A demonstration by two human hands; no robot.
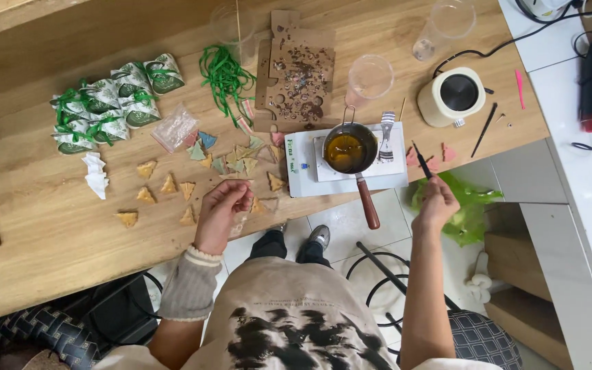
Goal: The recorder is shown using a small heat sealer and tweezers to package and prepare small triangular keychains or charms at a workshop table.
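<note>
My left hand (222,209) hovers at the table's near edge with its fingers pinched on a small pale triangular piece (239,224). My right hand (436,203) is off the table edge to the right and grips a thin dark stick (422,162) that points up toward a small pan (349,151) of amber liquid. The pan, with a brown handle, sits on a white warming plate (388,179). Several tan, teal and pink triangular pieces (188,188) lie scattered on the wooden table (49,226) left of the plate.
Several green-and-white tied pouches (107,103) lie at the left, next to green strings (226,77) and a clear bag (175,127). A stained cardboard sheet (298,72), clear cups (370,77), a cream round appliance (452,96), a pink tool and dark sticks stand behind. Below are my shoes and a chair.
</note>
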